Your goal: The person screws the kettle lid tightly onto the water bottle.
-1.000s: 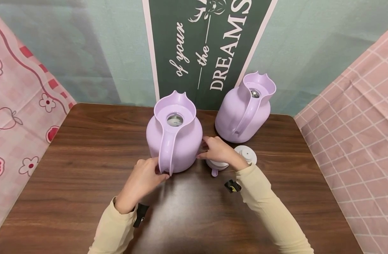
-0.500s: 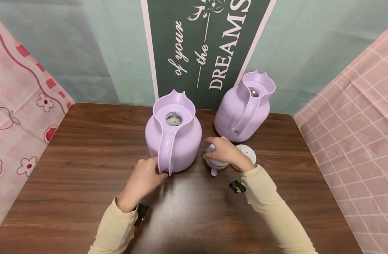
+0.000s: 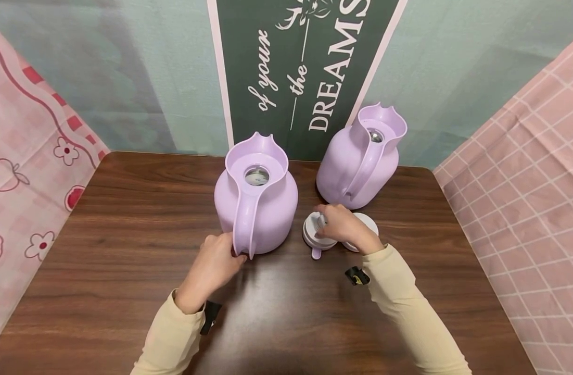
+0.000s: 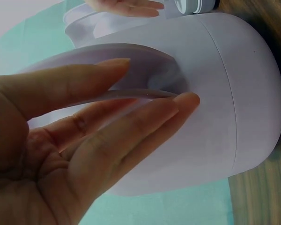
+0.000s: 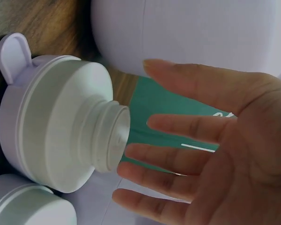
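My left hand holds the lower handle of a lilac thermos jug, thumb on one side and fingers on the other in the left wrist view. This jug stands upright, its round mouth uncovered. My right hand hovers over a lid lying upside down to the jug's right. The right wrist view shows the lid's white threaded neck and lilac tab. There the right fingers are spread and straight, apart from the neck.
A second lilac jug, also uncovered, stands at the back right. A second white lid lies beside the first, partly behind my right hand. Cloth hangs behind and at both sides of the wooden table.
My right hand has left the side of the left jug and moved right, over the nearer lid. My left hand stays at the handle, and both jugs stay in place.
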